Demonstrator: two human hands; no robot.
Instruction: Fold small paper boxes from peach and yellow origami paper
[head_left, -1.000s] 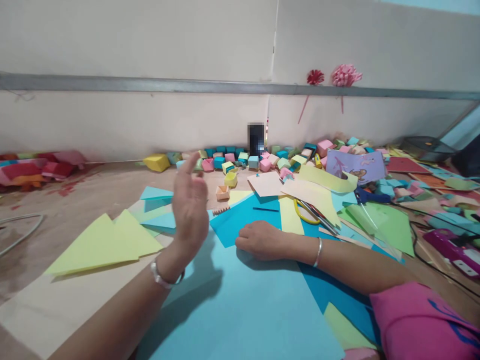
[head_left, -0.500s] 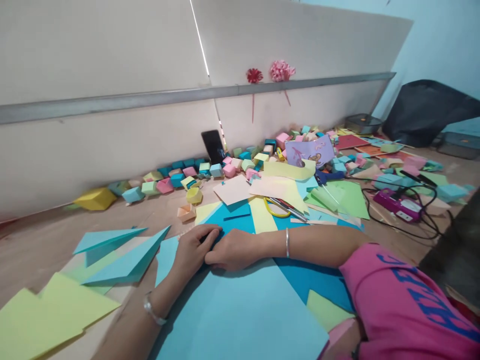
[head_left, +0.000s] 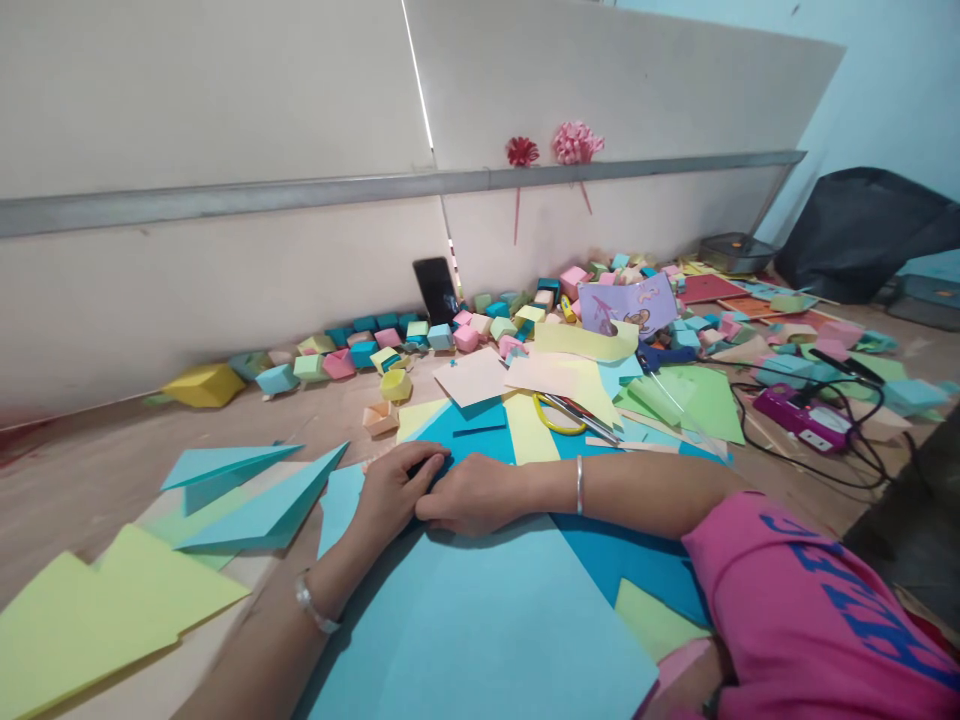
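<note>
A large light blue paper sheet (head_left: 480, 620) lies in front of me on a darker blue sheet (head_left: 630, 565). My left hand (head_left: 394, 490) rests at the sheet's far edge, its fingers curled onto the paper there and touching my right hand. My right hand (head_left: 469, 495) sits beside it as a loose fist, knuckles up, fingers tucked under at the same edge. What those fingers hold is hidden. Each wrist has a silver bracelet, and a pink sleeve covers my right upper arm.
Folded blue triangles (head_left: 255, 500) and yellow-green sheets (head_left: 90, 610) lie at left. Yellow-handled scissors (head_left: 559, 415) lie past my hands among loose sheets. Several paper cubes (head_left: 375, 350) and a phone (head_left: 437, 290) line the wall. A purple power strip (head_left: 799, 415) with cables sits at right.
My left hand came down from the air onto the sheet's far edge beside my right hand. The view swung to the right, then shifted only slightly in the last half second.
</note>
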